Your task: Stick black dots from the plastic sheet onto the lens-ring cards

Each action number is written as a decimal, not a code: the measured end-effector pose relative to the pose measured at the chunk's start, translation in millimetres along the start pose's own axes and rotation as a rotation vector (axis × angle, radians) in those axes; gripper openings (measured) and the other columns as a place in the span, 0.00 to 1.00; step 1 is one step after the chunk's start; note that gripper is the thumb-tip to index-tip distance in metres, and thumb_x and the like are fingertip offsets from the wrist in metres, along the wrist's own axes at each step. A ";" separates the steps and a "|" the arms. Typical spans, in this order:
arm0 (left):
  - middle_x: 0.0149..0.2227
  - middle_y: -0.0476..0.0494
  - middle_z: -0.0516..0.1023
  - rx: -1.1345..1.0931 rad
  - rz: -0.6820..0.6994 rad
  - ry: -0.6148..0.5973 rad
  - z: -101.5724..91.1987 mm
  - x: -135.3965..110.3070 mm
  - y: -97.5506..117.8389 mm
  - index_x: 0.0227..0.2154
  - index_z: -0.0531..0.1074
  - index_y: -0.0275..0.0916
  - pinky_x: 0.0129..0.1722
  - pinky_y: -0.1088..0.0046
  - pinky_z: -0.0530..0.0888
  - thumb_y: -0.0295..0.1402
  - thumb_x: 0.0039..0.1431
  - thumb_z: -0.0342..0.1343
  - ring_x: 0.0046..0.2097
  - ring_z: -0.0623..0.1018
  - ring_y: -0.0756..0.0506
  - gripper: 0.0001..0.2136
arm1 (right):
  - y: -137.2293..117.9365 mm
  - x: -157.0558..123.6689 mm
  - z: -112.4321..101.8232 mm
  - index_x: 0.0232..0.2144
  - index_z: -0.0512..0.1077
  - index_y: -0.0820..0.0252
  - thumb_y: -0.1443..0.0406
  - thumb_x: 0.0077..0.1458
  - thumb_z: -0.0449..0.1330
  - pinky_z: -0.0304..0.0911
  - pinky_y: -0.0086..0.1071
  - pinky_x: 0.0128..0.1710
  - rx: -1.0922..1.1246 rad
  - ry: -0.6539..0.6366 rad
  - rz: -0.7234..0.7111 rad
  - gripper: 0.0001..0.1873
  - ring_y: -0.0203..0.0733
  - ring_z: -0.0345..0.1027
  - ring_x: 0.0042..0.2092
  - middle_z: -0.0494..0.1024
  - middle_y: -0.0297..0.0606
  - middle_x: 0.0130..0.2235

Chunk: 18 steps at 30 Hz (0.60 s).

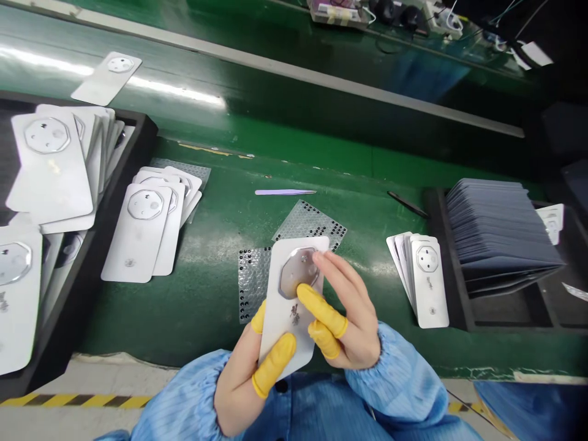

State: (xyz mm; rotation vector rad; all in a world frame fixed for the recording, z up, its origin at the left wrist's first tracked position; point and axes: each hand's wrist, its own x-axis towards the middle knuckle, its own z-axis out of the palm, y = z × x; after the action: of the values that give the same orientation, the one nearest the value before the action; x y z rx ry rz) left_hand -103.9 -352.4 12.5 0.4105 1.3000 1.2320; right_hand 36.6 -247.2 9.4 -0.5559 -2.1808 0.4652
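Observation:
My left hand point(255, 373), with yellow finger cots, grips a white phone back cover point(280, 334) by its lower left side, thumb on top and other fingers behind it. The cover is tilted and has an octagonal camera ring point(297, 272) near its top and dark lettering below. At its right is my right hand point(346, 318), also with yellow finger cots. Its cotted index fingertip touches the lower part of the ring, while the bare fingers stretch out over the ring's right edge. Behind the cover lie clear bubbled sheets point(255, 280) with small black dots along their edges.
Purple tweezers point(285, 192) lie beyond the sheets. At left are a stack of covers point(138, 236) and a black tray point(138, 138) with more covers. To the right are another stack point(430, 288), a dark pen-like tool point(407, 204) and a black bin point(454, 294) holding grey sheets.

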 end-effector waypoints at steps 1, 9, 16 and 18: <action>0.58 0.45 0.73 -0.013 -0.012 0.005 0.8 1.4 1.7 0.54 0.72 0.45 0.57 0.61 0.70 0.40 0.55 0.62 0.60 0.68 0.33 0.23 | 0.4 -0.8 2.9 0.50 0.70 0.69 0.66 0.62 0.49 0.66 0.59 0.53 0.004 -0.013 0.014 0.18 0.60 0.55 0.64 0.59 0.57 0.63; 0.55 0.45 0.76 -0.237 -0.270 -0.002 9.6 0.5 10.6 0.57 0.68 0.48 0.50 0.60 0.77 0.42 0.50 0.66 0.56 0.73 0.31 0.30 | 3.4 -3.9 8.9 0.50 0.71 0.63 0.66 0.63 0.48 0.62 0.57 0.57 0.146 0.095 0.146 0.17 0.54 0.59 0.62 0.64 0.50 0.62; 0.58 0.46 0.72 -0.224 -0.293 -0.020 14.0 -4.3 20.5 0.58 0.67 0.49 0.51 0.57 0.76 0.43 0.50 0.65 0.58 0.71 0.29 0.31 | -3.6 1.5 -0.6 0.50 0.71 0.61 0.63 0.65 0.47 0.61 0.58 0.58 0.223 0.096 0.230 0.18 0.54 0.61 0.61 0.69 0.48 0.59; 0.59 0.46 0.72 -0.210 -0.299 -0.034 14.0 -4.4 22.1 0.59 0.66 0.49 0.52 0.56 0.75 0.44 0.50 0.65 0.58 0.70 0.29 0.32 | -4.1 3.0 -2.8 0.51 0.71 0.60 0.62 0.65 0.47 0.61 0.58 0.58 0.242 0.084 0.260 0.18 0.54 0.61 0.61 0.69 0.48 0.58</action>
State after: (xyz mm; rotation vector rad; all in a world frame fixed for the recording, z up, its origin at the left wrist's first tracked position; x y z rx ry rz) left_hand -100.7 -342.6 37.0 0.0815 1.1414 1.0884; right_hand 36.2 -248.6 15.0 -0.7132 -1.9453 0.8176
